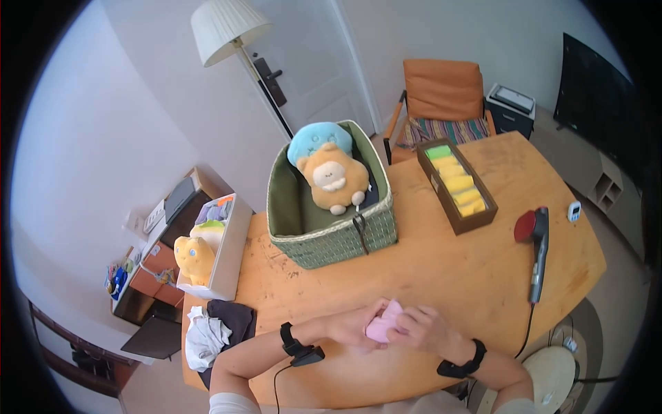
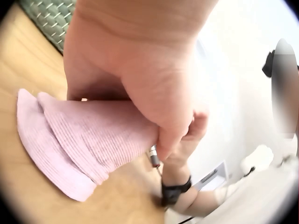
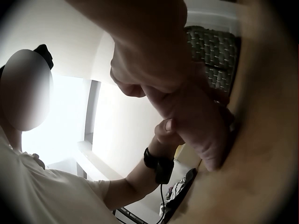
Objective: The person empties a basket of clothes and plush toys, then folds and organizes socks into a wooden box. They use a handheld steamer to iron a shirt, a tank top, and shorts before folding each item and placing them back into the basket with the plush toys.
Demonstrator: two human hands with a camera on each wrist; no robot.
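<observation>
- The left hand (image 1: 355, 327) grips the pink ribbed cloth (image 1: 384, 323), its thumb and fingers curled round one end.
- The right hand (image 1: 429, 331) has its fingers bent and closed on the other side of the same cloth, pinching it.
- The pink ribbed cloth is between the two hands, above the near part of the worktop (image 1: 455, 276); the left wrist view shows its layered, folded end poking out past the hand.
- Beyond the hands stands a green woven basket (image 1: 331, 245) with a pale rim, holding a tan plush toy (image 1: 338, 181) that leans against a blue plush toy (image 1: 318, 138).
- To the left is a white box (image 1: 231, 248) with a yellow plush toy (image 1: 194, 259) at its near end and more soft items behind.
- Near the left edge, a light grey cloth (image 1: 207, 338) lies crumpled on and beside a dark cloth (image 1: 234, 319).
- Right of the basket, a brown box (image 1: 476, 221) holds a row of folded yellow and green pieces (image 1: 456, 181).
- Farther right lies a handheld appliance (image 1: 539, 255) with a red head and a cord running off the edge; a small white device (image 1: 574, 211) is near it.
</observation>
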